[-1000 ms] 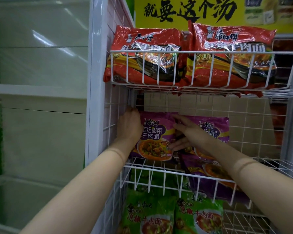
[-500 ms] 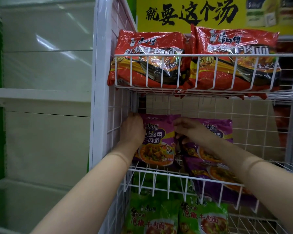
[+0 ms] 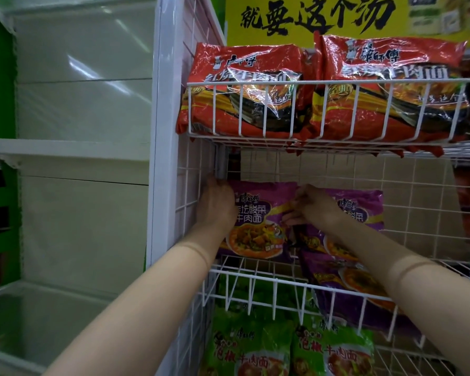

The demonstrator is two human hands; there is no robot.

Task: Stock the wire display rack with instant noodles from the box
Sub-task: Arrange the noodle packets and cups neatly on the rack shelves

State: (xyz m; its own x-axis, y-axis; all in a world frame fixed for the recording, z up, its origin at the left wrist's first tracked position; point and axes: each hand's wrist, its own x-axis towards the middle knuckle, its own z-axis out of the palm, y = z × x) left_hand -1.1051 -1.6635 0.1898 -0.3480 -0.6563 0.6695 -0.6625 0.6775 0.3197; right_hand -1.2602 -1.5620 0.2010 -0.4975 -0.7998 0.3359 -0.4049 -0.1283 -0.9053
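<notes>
- The rack (image 3: 171, 131) has three wire tiers; the middle tier (image 3: 282, 283) is walled by a side grid at left, a back grid behind and a low front rail, with bare room at its right end.
- The left hand (image 3: 219, 206) grips the left edge of the upright purple pack (image 3: 258, 221), just beside the side grid; its fingers are hidden behind the pack.
- The right hand (image 3: 314, 208) has its fingers (image 3: 291, 220) curled, pinching that pack's right edge.
- The pack stands face forward, long axis vertical, against the back.
- A second pack (image 3: 364, 210) stands beside it; a third pack (image 3: 345, 280) lies flat in front.
</notes>
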